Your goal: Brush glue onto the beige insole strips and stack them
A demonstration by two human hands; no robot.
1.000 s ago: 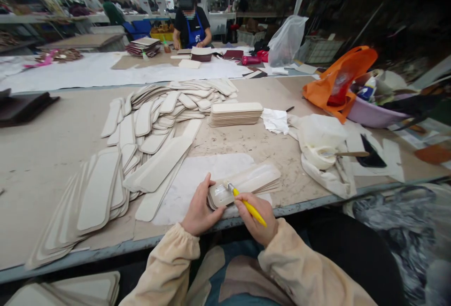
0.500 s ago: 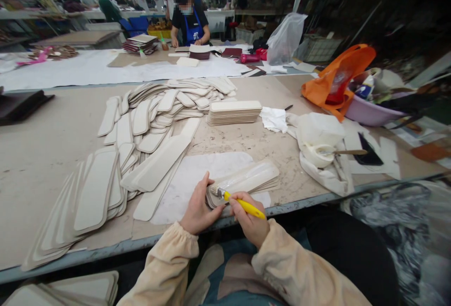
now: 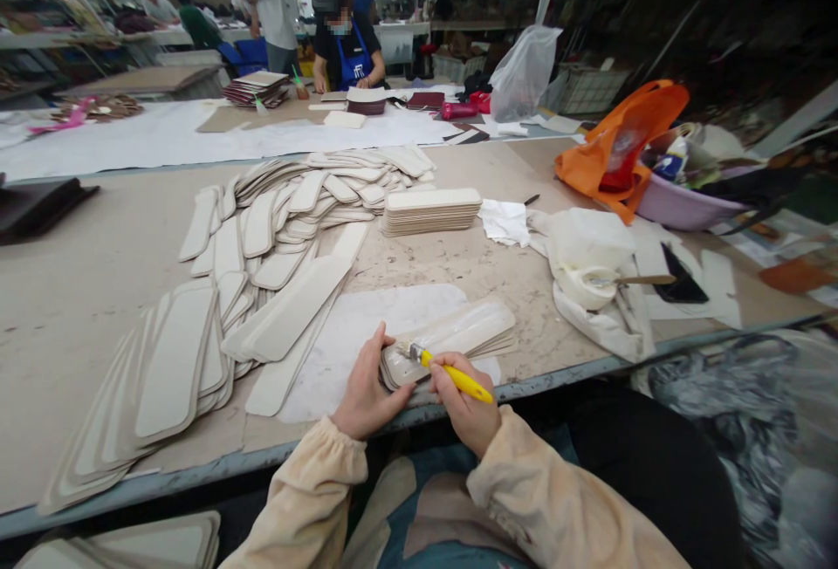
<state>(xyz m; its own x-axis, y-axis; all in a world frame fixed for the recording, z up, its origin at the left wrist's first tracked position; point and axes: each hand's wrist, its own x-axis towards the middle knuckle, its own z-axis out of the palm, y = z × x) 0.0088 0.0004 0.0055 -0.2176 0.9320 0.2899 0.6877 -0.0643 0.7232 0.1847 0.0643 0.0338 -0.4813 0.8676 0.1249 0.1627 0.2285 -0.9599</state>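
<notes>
My right hand [image 3: 466,403] grips the yellow handle of a paintbrush [image 3: 472,387]. Its bristles press on the left end of the top piece in a small stack of long, round-ended pale strips [image 3: 462,329], whose upper face looks wet and shiny. My left hand [image 3: 367,390] clasps the near left end of that stack between thumb and fingers. Under the stack lies a white sheet [image 3: 327,368] on the table. Left of my hands, a big spread of similar pale strips [image 3: 176,355] overlaps in a fan.
Farther back sit a neat pile of strips [image 3: 430,211] and crumpled white paper [image 3: 504,222]. To the right are a white tub [image 3: 593,287] with a stick across it, a dark phone-like slab [image 3: 681,277], an orange bag [image 3: 608,154] and a purple basin [image 3: 687,202]. A co-worker [image 3: 346,50] sits opposite.
The brush tip has shifted slightly on the top strip's left end, while my left hand keeps its hold. A standing person has come into sight at the back left of the seated co-worker.
</notes>
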